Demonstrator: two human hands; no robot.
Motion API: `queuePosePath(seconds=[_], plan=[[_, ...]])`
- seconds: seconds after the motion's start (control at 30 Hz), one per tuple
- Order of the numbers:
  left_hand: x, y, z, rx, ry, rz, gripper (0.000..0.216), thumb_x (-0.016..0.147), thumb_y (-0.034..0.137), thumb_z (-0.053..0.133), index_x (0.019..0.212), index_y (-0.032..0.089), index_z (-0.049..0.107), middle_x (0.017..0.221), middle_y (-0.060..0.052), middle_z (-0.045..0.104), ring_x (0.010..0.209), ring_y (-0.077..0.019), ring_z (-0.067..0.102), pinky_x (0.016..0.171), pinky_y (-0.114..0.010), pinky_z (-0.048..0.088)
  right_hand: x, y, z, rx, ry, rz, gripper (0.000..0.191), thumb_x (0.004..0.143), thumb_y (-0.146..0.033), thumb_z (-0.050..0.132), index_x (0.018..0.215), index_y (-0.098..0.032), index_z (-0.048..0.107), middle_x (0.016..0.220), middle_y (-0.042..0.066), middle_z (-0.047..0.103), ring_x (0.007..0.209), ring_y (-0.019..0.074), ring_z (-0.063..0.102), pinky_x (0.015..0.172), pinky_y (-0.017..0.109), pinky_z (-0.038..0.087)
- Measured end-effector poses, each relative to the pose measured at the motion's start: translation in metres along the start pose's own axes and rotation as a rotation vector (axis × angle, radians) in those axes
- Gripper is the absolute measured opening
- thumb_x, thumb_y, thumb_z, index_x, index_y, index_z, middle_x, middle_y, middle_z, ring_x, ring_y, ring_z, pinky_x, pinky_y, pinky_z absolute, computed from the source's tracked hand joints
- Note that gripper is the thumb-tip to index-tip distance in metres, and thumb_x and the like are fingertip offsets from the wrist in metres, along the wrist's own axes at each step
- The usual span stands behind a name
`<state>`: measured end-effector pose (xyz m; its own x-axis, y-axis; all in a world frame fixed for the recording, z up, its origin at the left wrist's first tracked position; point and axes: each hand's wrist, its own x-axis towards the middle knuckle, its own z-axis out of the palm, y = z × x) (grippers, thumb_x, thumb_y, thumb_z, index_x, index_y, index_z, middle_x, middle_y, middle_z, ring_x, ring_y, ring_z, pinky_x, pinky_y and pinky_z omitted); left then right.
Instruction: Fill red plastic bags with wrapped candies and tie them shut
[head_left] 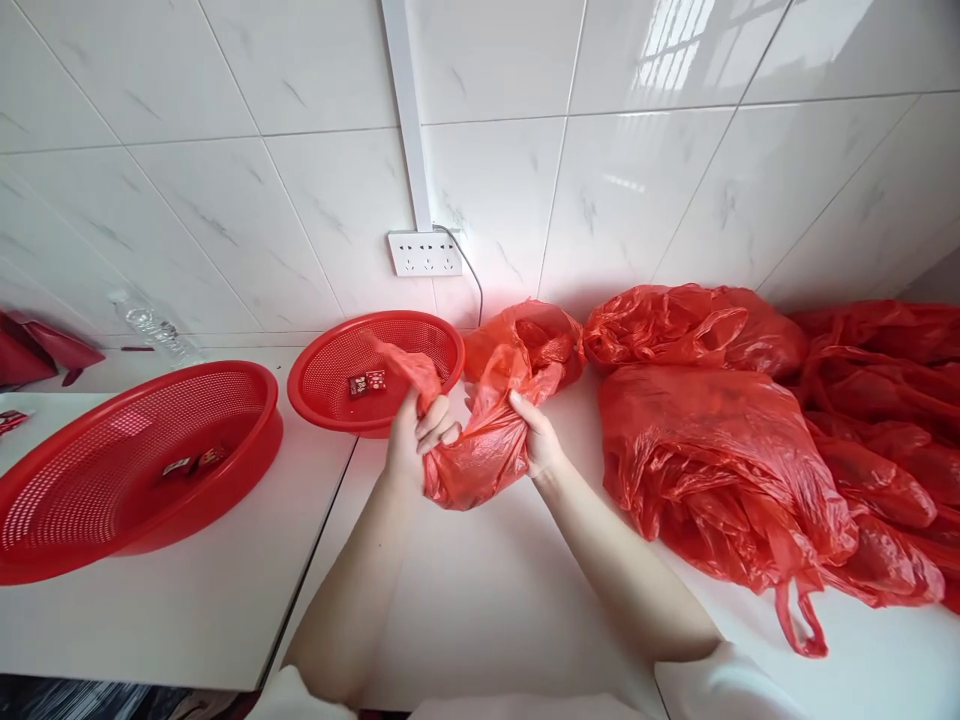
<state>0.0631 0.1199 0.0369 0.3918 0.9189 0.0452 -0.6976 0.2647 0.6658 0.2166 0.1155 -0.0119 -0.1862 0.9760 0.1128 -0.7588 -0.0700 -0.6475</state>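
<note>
Between my hands, above the white table, is a red plastic bag with something bulky inside that I cannot make out. My left hand is closed around the gathered top of the bag on its left side, and a twist of plastic sticks up from the fist. On the right side my right hand grips the bag, thumb on top. Just behind the left hand sits a round red plastic basket with small printed packets in it.
A larger red basket stands at the left, holding a few small packets. Several stuffed red bags cover the right side of the table. A clear plastic bottle lies by the tiled wall, near a power strip with a cable.
</note>
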Motion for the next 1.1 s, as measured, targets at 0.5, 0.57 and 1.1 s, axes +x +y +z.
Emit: queuePosePath(seconds=[0.5,0.57,1.1], plan=[[-0.008,-0.005,-0.003,1.191,-0.398,-0.448,0.025,0.071,0.041,0.076,0.086,0.022,0.069,0.082,-0.002,0.067,0.077,-0.0170,0.063,0.066,-0.028,0.049,-0.025,-0.034,0.022,-1.628,-0.309,-0.684,0.009,0.086,-0.031,0.063,0.082,-0.023,0.063,0.108,0.004,0.066,0.113,0.0255,0.053,0.107,0.052,0.031],[-0.008,-0.008,0.000,1.196,-0.377,-0.435,0.032,0.072,0.045,0.075,0.097,0.025,0.070,0.091,-0.002,0.070,0.074,-0.0154,0.065,0.061,-0.024,0.050,-0.025,-0.041,0.023,-1.625,-0.363,-0.617,0.014,0.087,-0.036,0.063,0.088,-0.022,0.064,0.113,0.006,0.064,0.112,0.0245,0.054,0.105,0.049,0.034],[0.000,0.012,-0.013,0.584,0.047,-0.328,0.036,0.088,0.042,0.060,0.112,0.017,0.069,0.078,-0.009,0.073,0.053,-0.0098,0.060,0.055,-0.021,0.049,-0.043,-0.078,0.013,-1.294,-0.264,-0.203,0.012,0.088,-0.030,0.061,0.082,-0.020,0.061,0.066,-0.001,0.062,0.054,0.0119,0.057,0.053,0.024,0.044]])
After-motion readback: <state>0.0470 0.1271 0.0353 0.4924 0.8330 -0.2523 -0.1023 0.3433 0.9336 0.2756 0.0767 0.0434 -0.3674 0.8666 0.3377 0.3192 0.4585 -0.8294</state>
